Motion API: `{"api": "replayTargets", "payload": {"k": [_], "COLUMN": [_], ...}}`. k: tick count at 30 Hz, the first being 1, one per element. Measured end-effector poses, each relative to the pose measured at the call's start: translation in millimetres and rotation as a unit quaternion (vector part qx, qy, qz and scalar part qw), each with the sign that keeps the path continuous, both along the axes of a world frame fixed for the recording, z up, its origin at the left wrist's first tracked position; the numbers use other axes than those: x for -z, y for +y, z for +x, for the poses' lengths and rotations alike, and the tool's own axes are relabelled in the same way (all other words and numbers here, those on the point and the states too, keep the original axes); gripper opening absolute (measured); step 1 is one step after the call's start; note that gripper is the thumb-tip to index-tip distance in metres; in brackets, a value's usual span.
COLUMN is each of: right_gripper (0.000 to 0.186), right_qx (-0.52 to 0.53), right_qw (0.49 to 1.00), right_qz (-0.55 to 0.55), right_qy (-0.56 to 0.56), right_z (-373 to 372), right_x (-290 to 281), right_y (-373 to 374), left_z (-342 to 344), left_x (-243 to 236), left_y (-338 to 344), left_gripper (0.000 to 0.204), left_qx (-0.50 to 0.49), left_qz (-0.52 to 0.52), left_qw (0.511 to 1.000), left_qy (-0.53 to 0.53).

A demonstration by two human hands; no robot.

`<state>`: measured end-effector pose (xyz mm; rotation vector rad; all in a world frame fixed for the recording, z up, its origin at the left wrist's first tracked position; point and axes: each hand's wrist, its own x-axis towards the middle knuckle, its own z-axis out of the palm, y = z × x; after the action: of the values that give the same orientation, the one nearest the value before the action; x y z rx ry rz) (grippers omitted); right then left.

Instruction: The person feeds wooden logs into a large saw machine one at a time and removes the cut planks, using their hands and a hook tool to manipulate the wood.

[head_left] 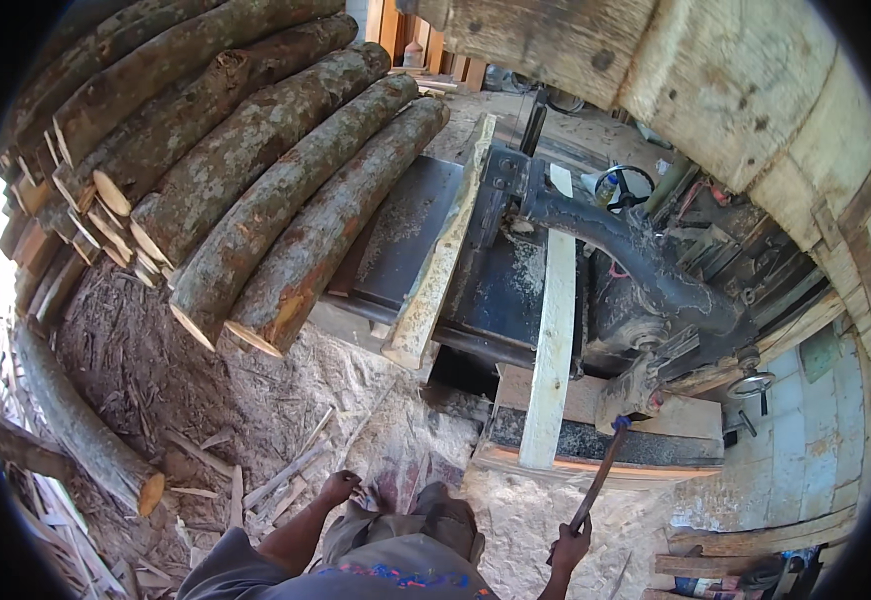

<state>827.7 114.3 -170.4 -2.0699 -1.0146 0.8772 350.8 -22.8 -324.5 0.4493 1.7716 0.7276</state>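
Note:
My right hand [570, 548] is wrapped round the lower end of a long wooden handle [601, 478]. The handle slants up to a blue wrapping at its top, against the near part of a dark metal saw machine [606, 222]. By my left thigh hangs my left hand [342, 489], its fingers loosely bent and apart, with nothing visible in them. A pale sawn board [552, 350] lies lengthwise on the machine beside the cutting area. Left of it, a rough-edged wood slab [441, 270] lies across the dark metal table [499, 290].
Bark-covered logs [301, 215] are stacked at left, their cut ends toward me. A curved log [86, 410] lies lower left among wood scraps. Sawdust [356, 400] covers the floor. A handwheel [751, 384] stands out at right. A big timber piece [576, 40] looms overhead.

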Motion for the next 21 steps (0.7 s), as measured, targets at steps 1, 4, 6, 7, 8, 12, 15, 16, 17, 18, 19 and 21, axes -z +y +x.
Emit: {"api": "replayTargets", "payload": {"k": [1, 4, 6, 7, 8, 12, 15, 16, 17, 18, 19, 21], "right_gripper": [0.064, 0.064, 0.063, 0.062, 0.061, 0.055, 0.05, 0.049, 0.046, 0.043, 0.042, 0.028], "right_qx": [-0.018, -0.086, -0.152, -0.193, -0.216, -0.335, -0.368, -0.379, -0.405, -0.43, -0.452, -0.442], "right_qw": [1.0, 0.996, 0.985, 0.974, 0.969, 0.921, 0.909, 0.903, 0.895, 0.887, 0.88, 0.884], "right_qz": [-0.001, 0.013, 0.064, 0.101, 0.097, 0.192, 0.15, 0.145, 0.138, 0.127, 0.117, 0.101], "right_qy": [-0.004, 0.009, 0.042, 0.055, 0.069, 0.045, 0.129, 0.143, 0.126, 0.11, 0.09, 0.117], "right_z": [-10.7, -54.8, -79.1, -92.2, -116.0, -174.4, -218.5, -229.5, -235.7, -240.5, -241.5, -249.5], "right_x": [-13.5, -56.1, -76.7, -85.4, -101.9, -124.6, -141.9, -143.5, -143.3, -139.2, -136.0, -120.0], "right_y": [6.1, 63.1, 119.9, 153.0, 187.3, 325.3, 407.1, 426.5, 444.2, 460.4, 473.1, 487.6], "left_z": [-8.2, -31.9, -52.7, -61.2, -71.4, -90.0, -72.8, -66.5, -59.7, -52.0, -37.4, -18.8], "left_x": [3.1, 21.2, 35.0, 38.6, 48.7, 44.9, 26.4, 26.0, 27.9, 25.4, 21.4, 13.1], "left_y": [-5.7, -31.8, -43.5, -44.9, -51.3, -45.6, -41.5, -40.4, -34.3, -28.6, -19.3, -2.1], "left_gripper": [0.032, 0.032, 0.028, 0.027, 0.026, 0.023, 0.021, 0.024, 0.025, 0.026, 0.026, 0.027], "left_qx": [-0.001, 0.023, -0.021, -0.061, -0.132, -0.277, -0.323, -0.318, -0.285, -0.288, -0.286, -0.303], "left_qz": [-0.008, -0.041, -0.059, -0.062, -0.043, -0.008, -0.012, -0.014, -0.036, -0.038, -0.04, -0.019], "left_qw": [1.0, 0.999, 0.998, 0.996, 0.989, 0.959, 0.946, 0.947, 0.957, 0.956, 0.957, 0.951], "left_qy": [-0.002, 0.023, -0.012, -0.024, -0.059, -0.061, -0.021, -0.04, -0.033, -0.032, -0.035, -0.064]}}
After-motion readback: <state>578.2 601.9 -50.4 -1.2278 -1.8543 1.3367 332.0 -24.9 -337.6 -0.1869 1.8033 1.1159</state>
